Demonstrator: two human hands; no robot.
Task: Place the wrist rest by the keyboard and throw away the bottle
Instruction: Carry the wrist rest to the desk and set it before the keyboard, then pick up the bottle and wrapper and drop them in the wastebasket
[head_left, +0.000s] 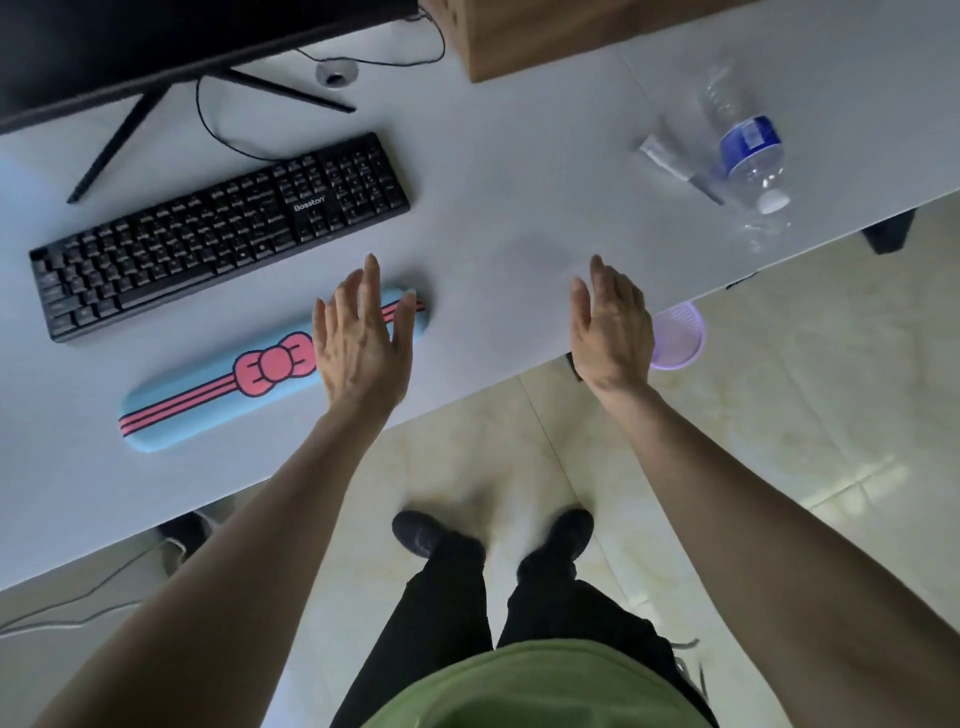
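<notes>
A light blue wrist rest (208, 395) with pink stripes and a pink bow lies on the white desk (493, 218), just in front of the black keyboard (218, 234) and roughly parallel to it. My left hand (358, 338) hovers with spread fingers over the rest's right end and holds nothing. My right hand (613, 327) is open above the desk's front edge, empty too. A clear plastic bottle (748, 156) with a blue label and white cap lies on its side at the desk's far right, well beyond my right hand.
A monitor (130, 47) on a black stand sits behind the keyboard, with a cable running across the desk. A wooden box (545, 36) is at the back. A small tube (675, 161) lies beside the bottle. A purple basket (675, 338) stands on the floor under the desk edge.
</notes>
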